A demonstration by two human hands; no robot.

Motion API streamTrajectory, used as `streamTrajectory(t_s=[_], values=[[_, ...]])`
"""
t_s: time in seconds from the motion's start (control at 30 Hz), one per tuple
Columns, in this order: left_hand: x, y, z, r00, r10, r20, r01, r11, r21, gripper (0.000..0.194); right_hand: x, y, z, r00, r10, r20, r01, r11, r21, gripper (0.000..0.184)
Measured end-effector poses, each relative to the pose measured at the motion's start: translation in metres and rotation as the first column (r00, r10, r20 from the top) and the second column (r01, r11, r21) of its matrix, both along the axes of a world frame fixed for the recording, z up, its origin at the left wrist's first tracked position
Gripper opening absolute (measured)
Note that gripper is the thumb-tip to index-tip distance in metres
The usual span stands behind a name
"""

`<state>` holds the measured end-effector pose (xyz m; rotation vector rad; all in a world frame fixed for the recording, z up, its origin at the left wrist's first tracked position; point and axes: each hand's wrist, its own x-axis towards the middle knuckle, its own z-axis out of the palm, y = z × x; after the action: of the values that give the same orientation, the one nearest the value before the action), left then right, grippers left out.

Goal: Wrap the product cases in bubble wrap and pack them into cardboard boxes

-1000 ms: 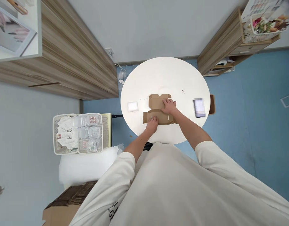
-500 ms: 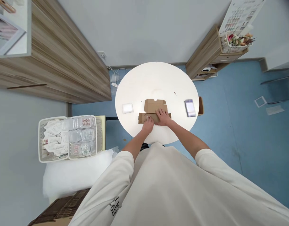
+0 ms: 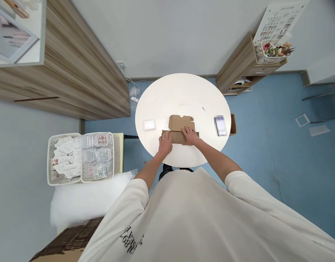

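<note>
A partly folded brown cardboard box [image 3: 179, 137] lies near the front of the white round table [image 3: 180, 91]. Its notched lid flap [image 3: 180, 123] lies spread out on the far side. At the box's left end, my left hand [image 3: 165, 143] is closed around the edge, with a ring on one finger. My right hand [image 3: 189, 136] rests over the right part, its fingers spread across the fold between body and lid. Part of the box is hidden beneath both hands.
A small white packet [image 3: 149, 125] is on the table's left, and a blurred-out phone-sized item [image 3: 220, 126] on its right. White baskets [image 3: 81, 158] of clear boxes and packets stand at left, above white wrapping [image 3: 88, 200]. A wooden cabinet [image 3: 93, 72] stands behind.
My left hand has moved left, from the middle of the box to its left end. A near panel now appears folded up. The right hand has stayed nearly in place.
</note>
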<state>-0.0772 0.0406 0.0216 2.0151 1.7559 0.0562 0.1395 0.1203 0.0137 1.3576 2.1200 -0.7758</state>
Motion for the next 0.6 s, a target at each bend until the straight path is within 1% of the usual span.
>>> streamTrajectory(t_s=[0.1,0.17,0.23,0.33,0.4,0.53,0.6], values=[[-0.010,0.007,0.001,0.977,0.212,-0.021,-0.212,0.977,-0.032,0.073,0.001,0.000,-0.001,1.000,-0.001,-0.010,0.001,1.000,-0.004,0.129],[-0.012,0.014,-0.004,0.956,0.295,-0.010,-0.295,0.953,-0.071,0.075,0.001,0.000,-0.002,1.000,-0.001,-0.011,0.001,1.000,-0.005,0.129],[-0.012,0.019,-0.011,0.938,0.347,0.014,-0.344,0.933,-0.107,0.075,0.001,0.000,-0.002,1.000,0.001,-0.008,-0.001,1.000,-0.001,0.129],[-0.009,0.023,-0.019,0.923,0.382,0.045,-0.374,0.918,-0.131,0.070,0.000,0.000,-0.001,1.000,0.003,-0.010,-0.003,1.000,0.002,0.128],[-0.007,0.023,-0.023,0.924,0.376,0.067,-0.365,0.921,-0.137,0.061,0.000,0.000,0.000,1.000,-0.001,-0.016,0.001,1.000,0.001,0.129],[-0.004,0.021,-0.025,0.932,0.350,0.089,-0.333,0.928,-0.165,0.038,0.000,0.000,-0.002,1.000,-0.007,-0.016,0.007,1.000,-0.002,0.129],[-0.003,0.021,-0.025,0.938,0.325,0.120,-0.304,0.938,-0.165,0.032,0.000,0.000,-0.003,1.000,-0.005,-0.014,0.005,1.000,0.001,0.129]])
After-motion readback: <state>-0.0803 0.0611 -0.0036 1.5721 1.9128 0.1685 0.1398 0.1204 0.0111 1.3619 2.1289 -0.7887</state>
